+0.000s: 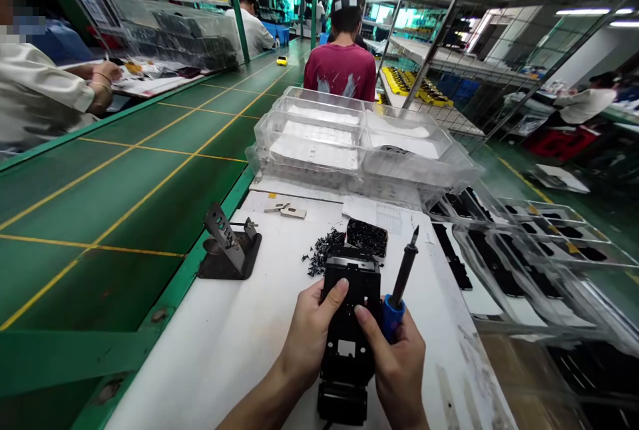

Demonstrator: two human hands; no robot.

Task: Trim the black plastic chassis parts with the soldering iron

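My left hand point(309, 323) is closed around the left side of a black plastic housing point(349, 330), thumb on its face. On the other side my right hand point(399, 357) steadies the housing with its thumb. That same hand also grips a soldering iron point(399, 283) by its blue handle, tip pointing up. Just beyond the housing lies a loose pile of small black screws point(322, 250). A small box point(367, 237) full of more screws sits beside the pile. To the left on the table stands a metal soldering iron stand point(229, 243).
Clear plastic trays point(359, 144) are stacked at the table's far end. Trays with black parts point(499, 263) stand to the right. A green conveyor belt point(124, 197) runs along the left. Small pale pieces point(289, 210) lie near a printed sheet point(374, 214). Several people sit nearby.
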